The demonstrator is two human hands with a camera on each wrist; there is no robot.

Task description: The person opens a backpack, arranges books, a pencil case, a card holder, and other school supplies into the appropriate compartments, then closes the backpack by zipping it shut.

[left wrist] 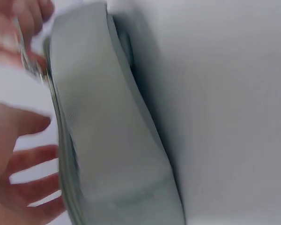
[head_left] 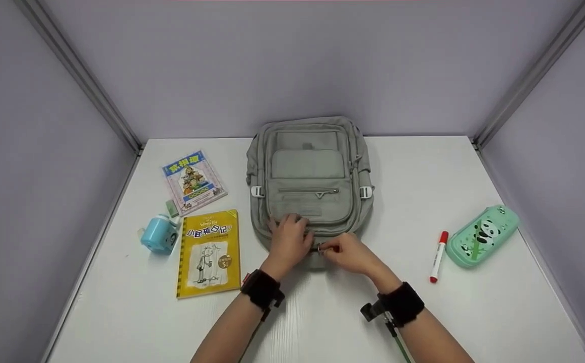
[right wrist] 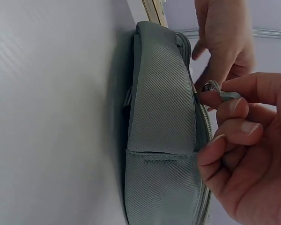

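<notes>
At the near edge of the backpack (head_left: 310, 176), the right hand (head_left: 348, 252) is pinching the zipper pull (right wrist: 223, 94) — the left hand (head_left: 288, 238), fingers relaxed, is pressing the fabric; the pull may be slipping or jamming if the fabric is bunching.

Your left wrist view is motion-blurred, so the zipper pull (left wrist: 30, 61) barely reads. Your right hand (right wrist: 246, 154) runs off the frame's edge.

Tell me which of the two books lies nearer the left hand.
The yellow book, beside the left hand. The blue-topped book lies farther back, towards the wall.
</notes>
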